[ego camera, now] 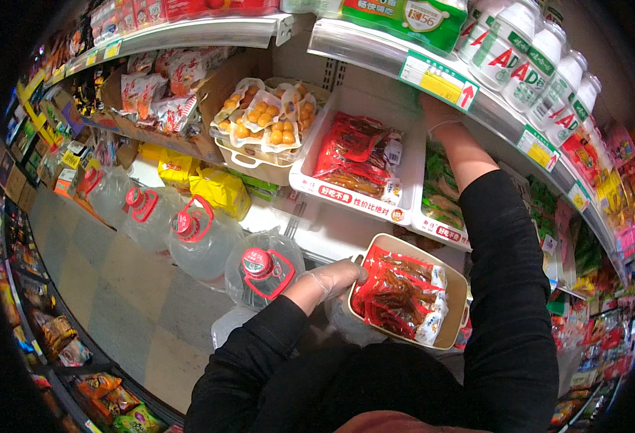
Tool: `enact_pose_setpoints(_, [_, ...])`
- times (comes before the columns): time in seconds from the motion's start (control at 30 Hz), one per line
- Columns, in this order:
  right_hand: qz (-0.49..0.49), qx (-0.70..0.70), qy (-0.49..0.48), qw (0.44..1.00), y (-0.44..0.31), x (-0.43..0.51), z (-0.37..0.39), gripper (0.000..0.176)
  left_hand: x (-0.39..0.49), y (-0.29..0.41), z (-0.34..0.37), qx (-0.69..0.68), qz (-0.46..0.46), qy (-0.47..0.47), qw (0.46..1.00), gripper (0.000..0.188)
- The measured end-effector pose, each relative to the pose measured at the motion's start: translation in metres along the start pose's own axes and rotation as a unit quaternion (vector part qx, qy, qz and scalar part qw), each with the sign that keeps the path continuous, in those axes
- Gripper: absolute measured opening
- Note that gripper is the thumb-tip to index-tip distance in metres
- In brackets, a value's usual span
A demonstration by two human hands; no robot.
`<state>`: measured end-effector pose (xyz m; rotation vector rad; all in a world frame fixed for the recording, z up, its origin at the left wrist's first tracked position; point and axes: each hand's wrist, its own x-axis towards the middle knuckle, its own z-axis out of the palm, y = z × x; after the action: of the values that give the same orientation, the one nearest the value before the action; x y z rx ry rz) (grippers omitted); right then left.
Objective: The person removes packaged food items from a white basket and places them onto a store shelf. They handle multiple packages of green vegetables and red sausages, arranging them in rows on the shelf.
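Observation:
My left hand, in a clear thin glove, grips the left rim of a small cream plastic bin. Inside the bin lie red-and-white vacuum packs of brown snack food. My gloved right hand reaches in under the upper shelf, above the back of a white bin of green packs. Its fingers are hidden behind the shelf edge and price label, so what they touch cannot be seen. Beside it, a white display bin holds similar red packs.
The upper shelf overhangs my right forearm and carries white drink bottles. A tub of packed yellow balls stands left of the white bins. Large red-capped water bottles line the floor by the lower shelf.

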<state>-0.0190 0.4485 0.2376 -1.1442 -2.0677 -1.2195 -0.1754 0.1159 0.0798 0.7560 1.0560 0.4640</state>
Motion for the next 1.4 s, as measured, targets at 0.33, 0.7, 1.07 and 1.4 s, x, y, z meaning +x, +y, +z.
enact_pose_setpoints(0.33, [-0.021,-0.093,-0.065,0.993,0.084,-0.047,0.006,0.042,0.018,-0.017,-0.011,0.054,-0.021,0.014,0.998,0.025])
enact_pose_setpoints(0.7, [0.025,-0.08,-0.103,0.991,0.088,-0.074,-0.014,0.045,0.024,-0.017,-0.011,0.037,-0.018,-0.006,0.999,0.03])
enact_pose_setpoints(1.07, [-0.089,0.299,-0.284,0.907,-0.082,-0.011,-0.059,0.037,0.028,-0.022,-0.017,0.034,-0.021,0.013,0.999,0.022])
enact_pose_setpoints(1.4, [-0.075,0.208,-0.381,0.898,-0.105,-0.002,-0.04,0.027,0.023,-0.02,-0.008,-0.017,0.002,0.024,1.0,0.019])
